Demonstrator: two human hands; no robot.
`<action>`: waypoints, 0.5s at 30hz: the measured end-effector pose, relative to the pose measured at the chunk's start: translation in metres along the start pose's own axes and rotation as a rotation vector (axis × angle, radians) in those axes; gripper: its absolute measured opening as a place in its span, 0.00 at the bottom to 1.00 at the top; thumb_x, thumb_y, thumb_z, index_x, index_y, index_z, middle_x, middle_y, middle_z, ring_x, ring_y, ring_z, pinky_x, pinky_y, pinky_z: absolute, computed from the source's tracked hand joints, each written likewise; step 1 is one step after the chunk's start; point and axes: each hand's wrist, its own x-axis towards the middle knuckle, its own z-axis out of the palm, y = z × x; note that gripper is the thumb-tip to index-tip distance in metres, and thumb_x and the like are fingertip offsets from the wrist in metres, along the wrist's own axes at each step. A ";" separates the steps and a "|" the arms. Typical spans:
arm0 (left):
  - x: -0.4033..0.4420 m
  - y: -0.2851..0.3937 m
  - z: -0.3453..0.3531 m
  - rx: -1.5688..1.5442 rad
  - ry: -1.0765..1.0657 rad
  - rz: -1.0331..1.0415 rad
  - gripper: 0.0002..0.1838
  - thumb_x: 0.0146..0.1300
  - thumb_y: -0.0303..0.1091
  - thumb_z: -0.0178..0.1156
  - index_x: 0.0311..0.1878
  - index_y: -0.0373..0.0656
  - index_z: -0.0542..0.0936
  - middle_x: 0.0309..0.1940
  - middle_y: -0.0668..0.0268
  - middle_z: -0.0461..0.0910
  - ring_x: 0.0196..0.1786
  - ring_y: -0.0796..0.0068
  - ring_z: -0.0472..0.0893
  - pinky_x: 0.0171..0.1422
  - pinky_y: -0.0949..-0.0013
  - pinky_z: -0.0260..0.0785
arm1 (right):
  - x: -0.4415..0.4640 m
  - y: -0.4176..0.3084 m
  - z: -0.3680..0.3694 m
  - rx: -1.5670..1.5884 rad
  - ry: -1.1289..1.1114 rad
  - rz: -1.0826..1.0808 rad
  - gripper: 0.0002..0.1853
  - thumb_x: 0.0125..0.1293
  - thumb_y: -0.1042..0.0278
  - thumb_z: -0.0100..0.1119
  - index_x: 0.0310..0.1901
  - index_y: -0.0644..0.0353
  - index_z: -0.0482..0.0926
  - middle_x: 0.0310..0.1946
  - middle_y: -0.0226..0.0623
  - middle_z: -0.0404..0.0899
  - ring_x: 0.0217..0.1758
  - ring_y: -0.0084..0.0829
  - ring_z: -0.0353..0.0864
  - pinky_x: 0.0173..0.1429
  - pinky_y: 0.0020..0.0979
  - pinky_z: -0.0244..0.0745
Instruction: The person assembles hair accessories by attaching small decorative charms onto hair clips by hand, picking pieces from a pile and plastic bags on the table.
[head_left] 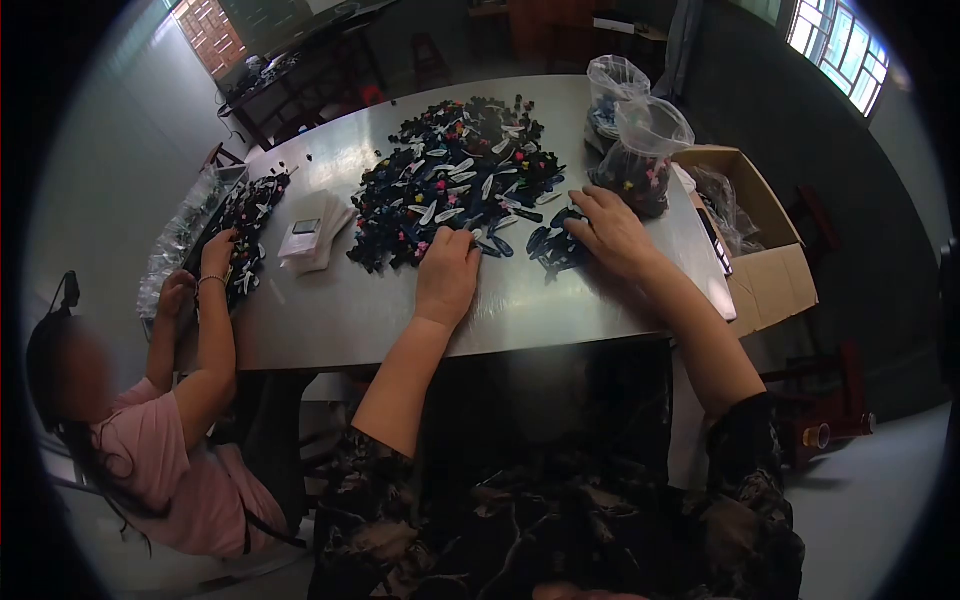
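Note:
A large heap of small hair clips [440,185], mostly black and dark blue with white, pink and yellow ones mixed in, lies on the metal table. My left hand [446,278] is at the heap's near edge, its fingers curled together among the clips; what they hold, if anything, is hidden. To the right sits a smaller pile of dark clips [553,248]. Over that pile's right side rests my right hand [617,238], fingers apart and touching the clips.
Clear plastic bags [652,135] of clips stand at the back right, beside an open cardboard box [768,225]. Left of the heap is a stack of white cards [312,235]. A person in pink [195,480] handles clips by a tray of clear packets [175,230].

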 end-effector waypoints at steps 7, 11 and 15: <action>0.000 0.005 -0.003 0.014 -0.004 -0.008 0.09 0.62 0.29 0.65 0.43 0.40 0.78 0.43 0.57 0.75 0.45 0.50 0.80 0.48 0.54 0.75 | 0.004 -0.025 0.022 -0.271 -0.235 0.186 0.45 0.67 0.26 0.47 0.77 0.49 0.60 0.77 0.58 0.53 0.81 0.62 0.47 0.79 0.65 0.40; 0.002 0.007 -0.004 0.006 -0.034 -0.002 0.08 0.62 0.28 0.64 0.43 0.39 0.79 0.41 0.56 0.75 0.44 0.50 0.79 0.47 0.55 0.74 | 0.038 -0.001 0.009 0.368 -0.085 0.154 0.35 0.78 0.45 0.41 0.76 0.62 0.59 0.78 0.53 0.54 0.81 0.48 0.52 0.82 0.42 0.48; -0.002 0.003 -0.001 -0.006 -0.014 0.002 0.08 0.62 0.27 0.64 0.43 0.38 0.79 0.41 0.55 0.76 0.43 0.49 0.79 0.46 0.56 0.73 | 0.034 0.001 -0.036 0.822 0.063 0.244 0.30 0.79 0.51 0.44 0.72 0.66 0.66 0.69 0.46 0.71 0.72 0.32 0.68 0.75 0.30 0.59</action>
